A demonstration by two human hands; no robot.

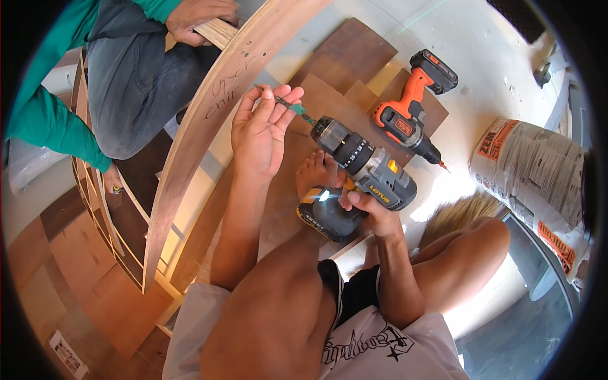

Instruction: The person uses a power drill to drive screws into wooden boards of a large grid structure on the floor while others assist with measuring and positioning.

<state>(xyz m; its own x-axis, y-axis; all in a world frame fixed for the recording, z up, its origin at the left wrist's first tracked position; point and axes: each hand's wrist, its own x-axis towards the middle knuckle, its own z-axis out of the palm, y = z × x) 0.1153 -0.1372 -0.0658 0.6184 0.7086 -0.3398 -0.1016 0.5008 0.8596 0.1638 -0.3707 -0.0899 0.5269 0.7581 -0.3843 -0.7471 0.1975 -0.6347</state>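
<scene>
My right hand (379, 214) grips the handle of a grey and black cordless drill (380, 177) with yellow accents; a light shines near its battery. The drill points up and left, away from my body. A long drill bit (308, 118), with a bit of green material round it, extends from the chuck. My left hand (261, 136) pinches the bit toward its far end between thumb and index finger, the other fingers loosely spread. Just left of that hand stands a curved wooden panel (183, 158) with handwriting and several small holes.
An orange and black drill (405, 117) lies on brown boards (345, 54) at the right. A printed sack (532, 177) stands at far right, bristles (459, 215) near my knee. Behind the panel, a person in green sleeves (60, 130) rests one hand on the frame (218, 31).
</scene>
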